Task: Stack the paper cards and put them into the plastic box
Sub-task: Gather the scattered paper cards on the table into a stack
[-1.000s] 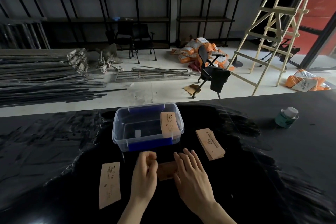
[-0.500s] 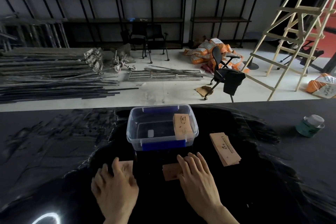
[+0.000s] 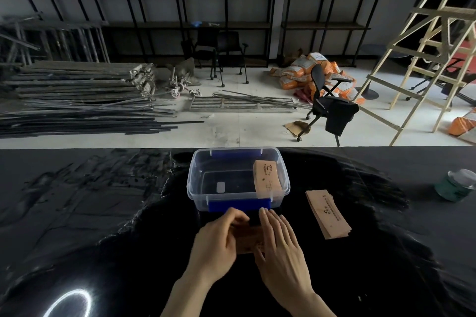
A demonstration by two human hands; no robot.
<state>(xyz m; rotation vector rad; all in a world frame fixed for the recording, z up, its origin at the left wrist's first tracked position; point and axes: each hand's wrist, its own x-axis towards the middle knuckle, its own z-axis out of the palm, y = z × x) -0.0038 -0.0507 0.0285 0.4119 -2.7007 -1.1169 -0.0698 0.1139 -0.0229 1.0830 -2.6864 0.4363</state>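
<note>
A clear plastic box [image 3: 238,198] with blue latches stands on the black table, one brown paper card [image 3: 266,177] leaning inside its right wall. Just in front of the box lies a small stack of brown cards [image 3: 247,239] on the table. My left hand [image 3: 216,242] curls over the stack's left end and grips it. My right hand [image 3: 279,247] lies flat, fingers together, pressing on its right end. Most of that stack is hidden under both hands. A second fanned stack of cards [image 3: 327,213] lies to the right of the box.
A green tin with a clear lid [image 3: 454,185] sits near the table's right edge. A bright ring of light [image 3: 68,302] reflects on the glossy black tabletop at lower left. Beyond the table's far edge are floor, metal bars, chairs and a wooden ladder.
My left hand went out to the single card at the left, then came back to the centre stack. That card no longer lies at the left. My right hand stayed on the stack.
</note>
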